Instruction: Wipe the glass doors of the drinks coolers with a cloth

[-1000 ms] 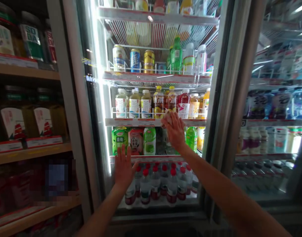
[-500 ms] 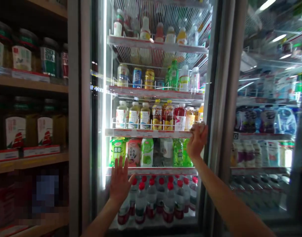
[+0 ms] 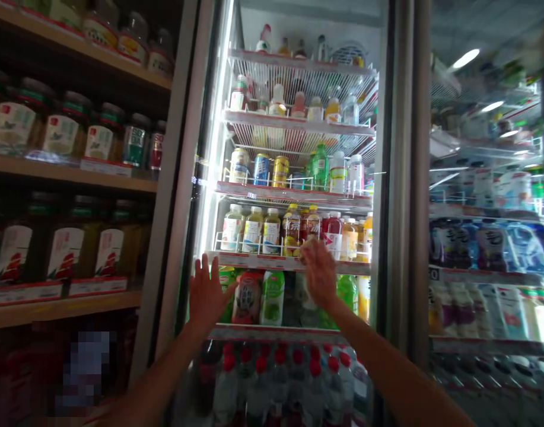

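A tall glass-fronted drinks cooler (image 3: 390, 196) stands right before me, its shelves lit from the left side. My left hand (image 3: 207, 299) is raised with its fingers spread, palm toward the glass, in front of the lower left shelf; whether it touches the glass I cannot tell. My right hand (image 3: 321, 276) is closed on a small crumpled cloth (image 3: 307, 246), partly hidden by the fingers and blurred. It is at the glass, in front of the price rail (image 3: 263, 262) under the tea bottles (image 3: 272, 231). Behind my left hand are a red carton (image 3: 247, 298) and a green bottle (image 3: 272, 298).
Wooden shelves (image 3: 71, 169) with several dark jars and bottles run along the left. Red-capped water bottles (image 3: 260, 385) fill the cooler's bottom. Cans (image 3: 280, 172) stand on a middle wire shelf. To the right is another glass-fronted cooler (image 3: 485, 276) of drinks.
My right hand has moved left across the glass with the cloth, away from the right door frame. The view has tilted up and shifted left; my left hand stays spread near the left side.
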Demonstrator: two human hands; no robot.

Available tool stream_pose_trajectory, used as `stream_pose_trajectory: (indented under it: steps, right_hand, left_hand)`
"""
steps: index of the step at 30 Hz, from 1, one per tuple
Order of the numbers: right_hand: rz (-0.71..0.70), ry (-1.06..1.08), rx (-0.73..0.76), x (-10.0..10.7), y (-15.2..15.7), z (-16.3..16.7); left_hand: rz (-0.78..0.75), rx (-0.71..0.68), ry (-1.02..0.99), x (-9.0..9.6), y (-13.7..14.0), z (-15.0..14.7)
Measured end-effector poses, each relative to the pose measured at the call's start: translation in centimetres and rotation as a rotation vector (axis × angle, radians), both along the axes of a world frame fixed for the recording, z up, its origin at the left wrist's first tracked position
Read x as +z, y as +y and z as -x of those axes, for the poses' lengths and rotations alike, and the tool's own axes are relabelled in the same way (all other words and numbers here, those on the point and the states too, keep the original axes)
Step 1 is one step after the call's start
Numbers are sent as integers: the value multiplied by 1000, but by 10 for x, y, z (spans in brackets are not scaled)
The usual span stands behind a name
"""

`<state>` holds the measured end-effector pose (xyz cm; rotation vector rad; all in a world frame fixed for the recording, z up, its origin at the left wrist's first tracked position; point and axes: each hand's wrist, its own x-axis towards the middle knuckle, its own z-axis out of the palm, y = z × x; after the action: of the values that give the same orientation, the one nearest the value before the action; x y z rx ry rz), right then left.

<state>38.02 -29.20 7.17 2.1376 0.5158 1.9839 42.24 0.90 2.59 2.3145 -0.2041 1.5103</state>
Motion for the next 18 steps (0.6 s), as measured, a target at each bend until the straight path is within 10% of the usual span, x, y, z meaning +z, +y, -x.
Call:
stream_pose_trajectory:
  steps: [3,10,15,18]
  right_hand:
    - [256,70,-10,-1,16,4]
    - [-273,-252,-24,51,2,-2]
    - [386,51,30,27,70,-17]
    - [319,10,56,44,69,-22]
  left_hand:
    - [-20,4,20,1,-4,1]
    - [-48,42,9,-5,-3,3]
    - [-45,22,-9,-6,-1,0]
    - [-59,26,-27,-8,0,0]
